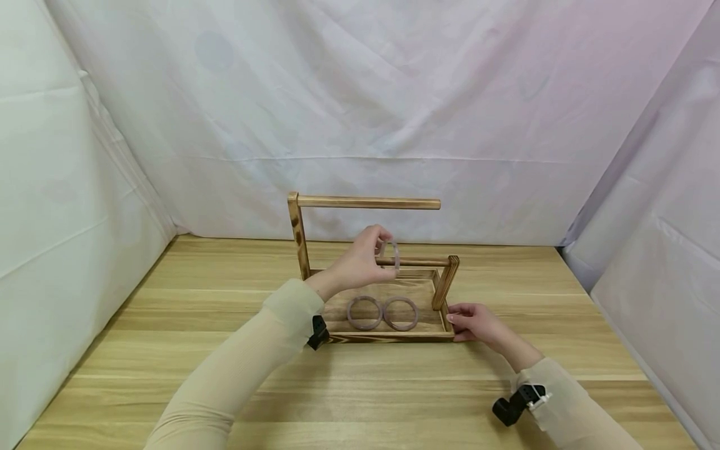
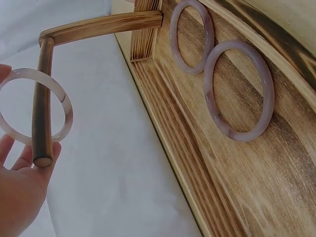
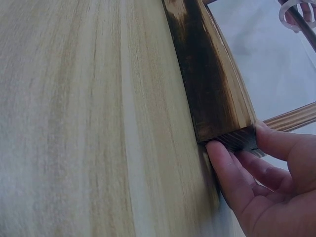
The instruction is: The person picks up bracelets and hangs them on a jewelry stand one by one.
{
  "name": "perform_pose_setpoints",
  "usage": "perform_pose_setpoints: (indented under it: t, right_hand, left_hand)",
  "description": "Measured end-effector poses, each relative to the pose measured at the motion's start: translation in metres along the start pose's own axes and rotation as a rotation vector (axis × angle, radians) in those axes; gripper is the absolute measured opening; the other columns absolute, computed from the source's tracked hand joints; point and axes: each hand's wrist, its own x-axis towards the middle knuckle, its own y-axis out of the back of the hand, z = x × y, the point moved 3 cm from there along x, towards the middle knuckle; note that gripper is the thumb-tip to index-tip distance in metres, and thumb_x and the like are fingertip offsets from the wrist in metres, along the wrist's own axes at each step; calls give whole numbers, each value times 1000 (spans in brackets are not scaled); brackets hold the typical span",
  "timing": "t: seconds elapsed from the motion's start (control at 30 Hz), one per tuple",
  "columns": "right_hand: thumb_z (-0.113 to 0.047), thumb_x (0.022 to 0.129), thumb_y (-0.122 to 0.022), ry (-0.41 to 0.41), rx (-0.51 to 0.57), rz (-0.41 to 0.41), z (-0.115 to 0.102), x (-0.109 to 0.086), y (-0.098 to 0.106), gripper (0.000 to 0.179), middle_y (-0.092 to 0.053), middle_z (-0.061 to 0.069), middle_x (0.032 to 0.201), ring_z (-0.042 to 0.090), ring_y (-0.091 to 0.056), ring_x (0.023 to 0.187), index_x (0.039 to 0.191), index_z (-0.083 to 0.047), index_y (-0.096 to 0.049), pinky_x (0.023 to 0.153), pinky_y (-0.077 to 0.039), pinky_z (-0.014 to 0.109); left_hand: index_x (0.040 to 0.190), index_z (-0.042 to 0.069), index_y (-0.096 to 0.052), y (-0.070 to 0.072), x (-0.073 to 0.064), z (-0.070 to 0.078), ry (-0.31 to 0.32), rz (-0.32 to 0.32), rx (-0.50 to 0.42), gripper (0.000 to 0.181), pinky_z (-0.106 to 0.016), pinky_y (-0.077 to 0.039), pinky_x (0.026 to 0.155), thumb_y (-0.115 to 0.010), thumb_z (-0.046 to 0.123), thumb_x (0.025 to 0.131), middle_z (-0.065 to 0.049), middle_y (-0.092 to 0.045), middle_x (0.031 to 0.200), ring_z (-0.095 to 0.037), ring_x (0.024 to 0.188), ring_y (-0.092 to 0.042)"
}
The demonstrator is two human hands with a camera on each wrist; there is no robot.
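Observation:
A wooden bangle stand has a tray base and two bars at different heights. My left hand pinches a pale, translucent bangle at the free end of the lower bar. In the left wrist view the bar's end shows through the bangle, so the ring appears to be around it. Two mauve bangles, a left one and a right one, lie side by side in the tray. My right hand grips the tray's front right corner, thumb on the rim.
The upper bar extends rightward from the tall left post with nothing on it. The short right post carries the lower bar. A wood-grain table lies beneath, with white cloth behind and at both sides.

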Motion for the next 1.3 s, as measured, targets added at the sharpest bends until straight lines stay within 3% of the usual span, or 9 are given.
perform_pose_setpoints:
  t: [0.2,0.47,0.77,1.3]
  right_hand:
    - [-12,96,-50,-7,5,-1,1,1,1,51,-60,9,97,10,-58,81,133,20,-32,70,-57,28]
    - [-12,96,-50,-2,0,-1,1,1,1,51,-60,10,98,10,-58,81,133,20,-33,70,-57,28]
    - [-11,96,-49,8,7,-5,1,2,1,51,-63,11,100,10,-60,81,132,21,-33,70,-57,28]
    - [-11,97,-49,0,0,-8,1,1,1,50,-62,15,103,10,-60,82,132,20,-33,70,-57,28]
  left_hand:
    - [123,7,-42,-1,2,2,-15,-16,34,57,-37,-44,96,-73,19,78,-9,-43,125,-24,113,-46]
    - [123,8,-42,-2,5,5,-39,-29,69,57,-35,-44,86,-74,22,77,-8,-43,123,-22,105,-45]
    - [121,7,-43,-7,9,8,-49,-45,124,56,-37,-46,93,-74,23,77,-11,-45,127,-25,117,-47]
    - [125,5,-41,-11,14,16,-56,-78,201,61,-34,-46,94,-73,23,77,-10,-44,128,-24,116,-48]
